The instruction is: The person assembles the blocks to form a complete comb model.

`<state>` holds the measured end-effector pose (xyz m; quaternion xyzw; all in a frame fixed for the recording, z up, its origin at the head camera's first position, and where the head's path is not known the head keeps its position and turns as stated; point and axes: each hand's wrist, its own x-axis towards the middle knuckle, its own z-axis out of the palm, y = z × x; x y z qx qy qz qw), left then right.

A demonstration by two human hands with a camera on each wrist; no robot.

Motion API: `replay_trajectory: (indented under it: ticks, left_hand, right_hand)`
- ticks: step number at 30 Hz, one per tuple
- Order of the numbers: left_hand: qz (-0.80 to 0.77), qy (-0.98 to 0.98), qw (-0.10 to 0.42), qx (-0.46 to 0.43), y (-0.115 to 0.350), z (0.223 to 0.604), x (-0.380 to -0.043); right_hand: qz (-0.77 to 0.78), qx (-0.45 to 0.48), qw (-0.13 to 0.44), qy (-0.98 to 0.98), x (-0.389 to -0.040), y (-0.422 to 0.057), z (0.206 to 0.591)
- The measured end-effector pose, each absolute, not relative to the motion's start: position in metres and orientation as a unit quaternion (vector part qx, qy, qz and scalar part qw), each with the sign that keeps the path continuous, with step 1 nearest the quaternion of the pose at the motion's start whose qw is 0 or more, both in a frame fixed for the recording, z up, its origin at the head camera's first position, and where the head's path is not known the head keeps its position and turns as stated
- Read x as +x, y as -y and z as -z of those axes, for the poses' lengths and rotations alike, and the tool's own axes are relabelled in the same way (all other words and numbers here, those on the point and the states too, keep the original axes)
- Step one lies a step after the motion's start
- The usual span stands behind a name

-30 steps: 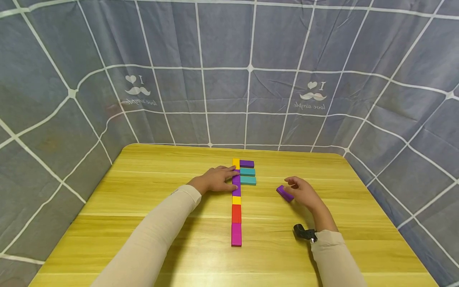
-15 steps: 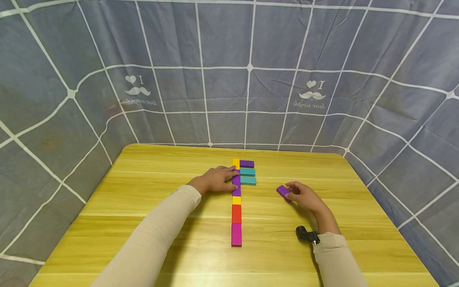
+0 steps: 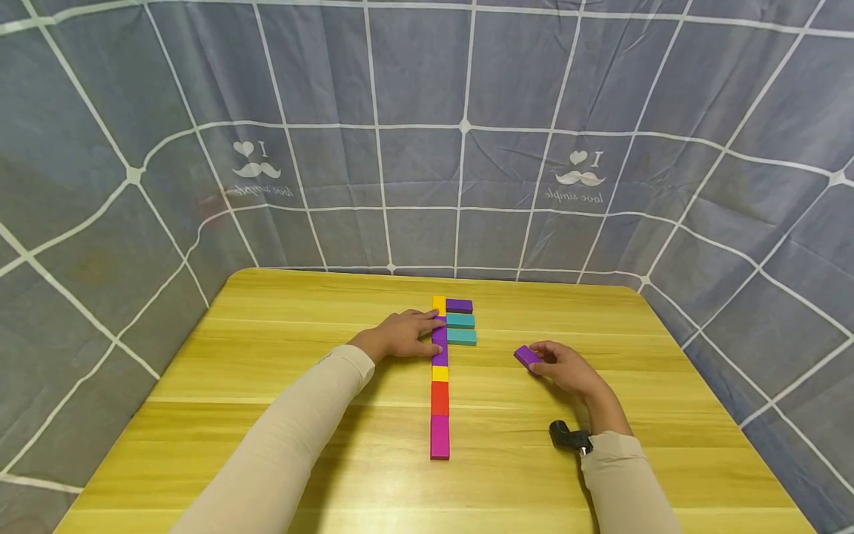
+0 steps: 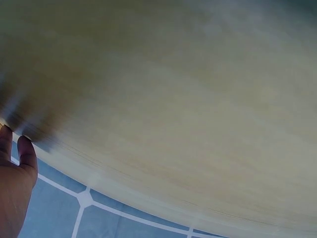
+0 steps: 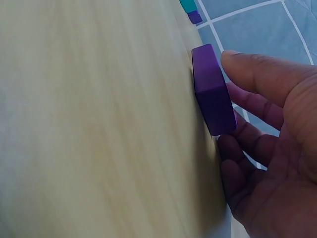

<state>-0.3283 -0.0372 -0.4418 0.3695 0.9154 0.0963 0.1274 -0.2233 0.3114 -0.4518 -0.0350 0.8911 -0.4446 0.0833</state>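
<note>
My left hand [image 3: 405, 334] lies beside a line of coloured blocks, its extended fingertips resting on two purple blocks [image 3: 439, 351] in the line. In the left wrist view only part of that hand [image 4: 19, 173] shows, at the left edge. Off to the right, my right hand [image 3: 565, 366] holds a loose purple block [image 3: 527, 357] between thumb and fingers. The right wrist view has this block [image 5: 213, 89] low at the table surface, the thumb at its upper edge and the other fingers behind and below.
Two teal blocks [image 3: 461, 337] and a dark purple block [image 3: 459, 305] jut right from the line's far end. Nearer lie a yellow block [image 3: 440, 374], a red block [image 3: 439, 398] and a magenta block [image 3: 439, 437]. A grey curtain [image 3: 420, 170] hangs behind the wooden table [image 3: 300, 297].
My right hand has shifted slightly and its thumb has come round to the near side of the loose purple block. The left hand and the line of blocks stay in place.
</note>
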Motion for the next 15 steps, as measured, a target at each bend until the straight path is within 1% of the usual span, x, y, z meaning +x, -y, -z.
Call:
replay_trajectory:
  ticks: [15]
  left_hand:
    - [-0.097, -0.916, 0.123, 0.368, 0.0371, 0.4442, -0.3294]
  right_hand:
    - [0.416, -0.035, 0.081, -0.905, -0.2250, -0.3079, 0.4500]
